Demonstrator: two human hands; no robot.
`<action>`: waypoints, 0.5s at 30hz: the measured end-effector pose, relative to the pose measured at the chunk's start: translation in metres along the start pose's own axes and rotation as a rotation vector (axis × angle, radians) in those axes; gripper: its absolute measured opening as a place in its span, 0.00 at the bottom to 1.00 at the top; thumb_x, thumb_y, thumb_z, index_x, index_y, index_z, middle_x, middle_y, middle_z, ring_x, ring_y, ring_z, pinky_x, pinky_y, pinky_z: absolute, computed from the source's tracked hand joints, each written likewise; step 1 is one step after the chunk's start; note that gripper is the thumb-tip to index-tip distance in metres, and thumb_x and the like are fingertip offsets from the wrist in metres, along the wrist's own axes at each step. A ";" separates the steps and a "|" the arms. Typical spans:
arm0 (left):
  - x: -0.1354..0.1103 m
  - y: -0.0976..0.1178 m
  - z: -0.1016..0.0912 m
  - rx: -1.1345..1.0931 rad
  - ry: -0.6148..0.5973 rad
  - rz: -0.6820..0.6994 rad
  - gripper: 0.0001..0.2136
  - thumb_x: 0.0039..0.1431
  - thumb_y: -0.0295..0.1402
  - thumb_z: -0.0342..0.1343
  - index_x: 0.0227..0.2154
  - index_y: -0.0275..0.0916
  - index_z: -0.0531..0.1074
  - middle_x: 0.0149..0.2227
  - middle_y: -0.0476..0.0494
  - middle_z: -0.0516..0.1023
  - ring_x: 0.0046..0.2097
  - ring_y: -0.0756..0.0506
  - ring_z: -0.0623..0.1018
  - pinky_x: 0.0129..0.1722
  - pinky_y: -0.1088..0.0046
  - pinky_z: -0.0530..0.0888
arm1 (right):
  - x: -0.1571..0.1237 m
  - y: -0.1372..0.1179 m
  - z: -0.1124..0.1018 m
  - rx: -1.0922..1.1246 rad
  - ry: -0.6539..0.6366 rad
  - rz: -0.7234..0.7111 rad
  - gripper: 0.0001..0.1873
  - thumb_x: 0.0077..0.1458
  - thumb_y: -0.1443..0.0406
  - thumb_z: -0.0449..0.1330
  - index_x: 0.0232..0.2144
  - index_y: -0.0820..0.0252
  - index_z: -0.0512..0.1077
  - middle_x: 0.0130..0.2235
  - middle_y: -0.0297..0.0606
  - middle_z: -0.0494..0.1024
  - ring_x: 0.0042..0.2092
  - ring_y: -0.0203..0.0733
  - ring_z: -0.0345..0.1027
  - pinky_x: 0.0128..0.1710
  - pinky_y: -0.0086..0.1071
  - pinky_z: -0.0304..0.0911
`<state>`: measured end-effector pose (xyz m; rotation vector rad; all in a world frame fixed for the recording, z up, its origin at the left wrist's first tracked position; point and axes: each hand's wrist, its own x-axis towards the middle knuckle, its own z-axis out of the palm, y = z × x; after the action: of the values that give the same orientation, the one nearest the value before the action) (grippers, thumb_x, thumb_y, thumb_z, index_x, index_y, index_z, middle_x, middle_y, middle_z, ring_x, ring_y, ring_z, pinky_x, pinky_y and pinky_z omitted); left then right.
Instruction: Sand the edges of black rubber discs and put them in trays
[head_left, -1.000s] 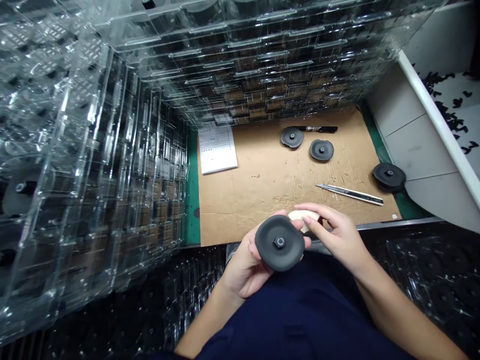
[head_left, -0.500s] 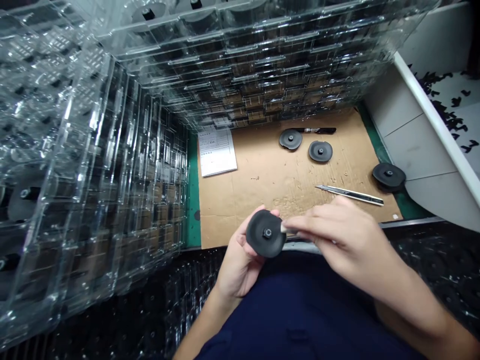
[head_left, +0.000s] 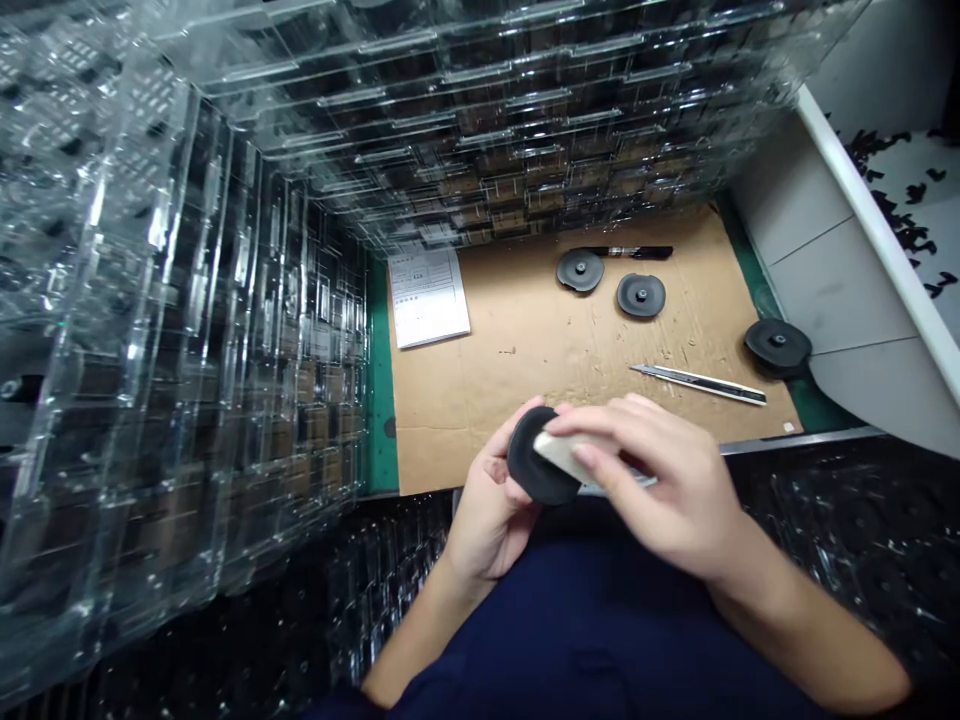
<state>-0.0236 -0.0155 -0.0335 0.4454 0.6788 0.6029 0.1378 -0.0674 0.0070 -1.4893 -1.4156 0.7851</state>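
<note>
My left hand [head_left: 487, 505] grips a black round disc [head_left: 534, 470] by its rim, over the near edge of a cardboard sheet [head_left: 517, 360]. My right hand [head_left: 660, 490] pinches a pale flat tool [head_left: 562, 452] and lays it across the face of the disc, hiding the disc's centre. Both hands are closed and sit just above my dark blue lap.
Two more black discs [head_left: 580, 270] [head_left: 640, 296] lie at the back of the cardboard beside a black marker [head_left: 637, 252]. A third disc [head_left: 778, 347] sits at the right edge. A utility knife [head_left: 701, 383] and a paper sheet [head_left: 427, 296] lie there too. Stacked clear plastic trays [head_left: 180, 300] wall the left and back.
My right hand has moved left with the pale tool, from beside the disc onto its face. The disc's centre nut, visible earlier, is now covered.
</note>
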 end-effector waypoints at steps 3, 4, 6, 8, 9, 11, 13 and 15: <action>-0.002 0.004 0.000 -0.056 0.005 -0.043 0.26 0.43 0.40 0.66 0.48 0.48 0.71 0.52 0.46 0.74 0.51 0.42 0.74 0.51 0.69 0.70 | -0.007 0.018 -0.005 0.291 -0.069 0.330 0.08 0.58 0.65 0.56 0.38 0.53 0.75 0.37 0.31 0.78 0.35 0.34 0.70 0.32 0.26 0.61; -0.003 0.006 0.000 -0.076 -0.001 -0.061 0.26 0.43 0.40 0.66 0.48 0.48 0.70 0.53 0.46 0.73 0.51 0.41 0.74 0.52 0.67 0.70 | -0.012 0.024 -0.006 0.376 -0.064 0.405 0.08 0.58 0.64 0.56 0.38 0.52 0.75 0.37 0.31 0.78 0.35 0.34 0.69 0.31 0.25 0.61; -0.003 0.008 0.000 -0.110 -0.014 -0.089 0.25 0.44 0.40 0.65 0.48 0.48 0.70 0.53 0.46 0.72 0.51 0.39 0.74 0.54 0.63 0.68 | -0.022 0.035 -0.006 0.472 -0.024 0.510 0.08 0.57 0.62 0.57 0.39 0.51 0.75 0.37 0.31 0.78 0.35 0.34 0.69 0.32 0.24 0.62; -0.002 0.009 0.001 -0.142 -0.032 -0.100 0.23 0.46 0.39 0.65 0.47 0.47 0.71 0.52 0.46 0.72 0.51 0.38 0.74 0.54 0.62 0.69 | -0.031 0.043 -0.001 0.506 -0.007 0.577 0.09 0.57 0.61 0.58 0.39 0.52 0.75 0.40 0.33 0.77 0.39 0.36 0.70 0.36 0.25 0.63; -0.002 0.009 0.002 -0.159 -0.035 -0.095 0.23 0.46 0.39 0.65 0.47 0.46 0.71 0.52 0.46 0.73 0.51 0.38 0.74 0.53 0.62 0.69 | -0.035 0.045 0.002 0.517 -0.009 0.594 0.09 0.56 0.61 0.59 0.39 0.52 0.75 0.41 0.34 0.77 0.41 0.38 0.70 0.38 0.26 0.63; -0.002 0.008 0.004 -0.185 -0.029 -0.080 0.23 0.45 0.40 0.64 0.47 0.45 0.71 0.51 0.45 0.73 0.51 0.38 0.74 0.51 0.63 0.71 | -0.040 0.049 0.008 0.523 -0.008 0.607 0.09 0.56 0.60 0.58 0.40 0.52 0.75 0.42 0.34 0.77 0.43 0.39 0.70 0.40 0.28 0.64; -0.002 0.007 0.005 -0.197 -0.018 -0.076 0.24 0.45 0.41 0.64 0.47 0.45 0.71 0.51 0.45 0.73 0.50 0.39 0.75 0.50 0.65 0.72 | -0.042 0.050 0.011 0.488 0.036 0.602 0.10 0.57 0.60 0.58 0.41 0.51 0.74 0.42 0.34 0.77 0.42 0.39 0.70 0.41 0.28 0.64; -0.003 0.006 0.005 -0.195 -0.017 -0.080 0.24 0.45 0.41 0.63 0.48 0.44 0.71 0.51 0.44 0.73 0.50 0.39 0.75 0.49 0.67 0.73 | -0.039 0.046 0.011 0.398 0.121 0.569 0.10 0.58 0.60 0.57 0.42 0.50 0.74 0.41 0.33 0.77 0.40 0.38 0.70 0.39 0.28 0.64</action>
<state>-0.0240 -0.0146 -0.0251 0.2405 0.6125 0.5831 0.1410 -0.1005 -0.0448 -1.5958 -0.6837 1.2175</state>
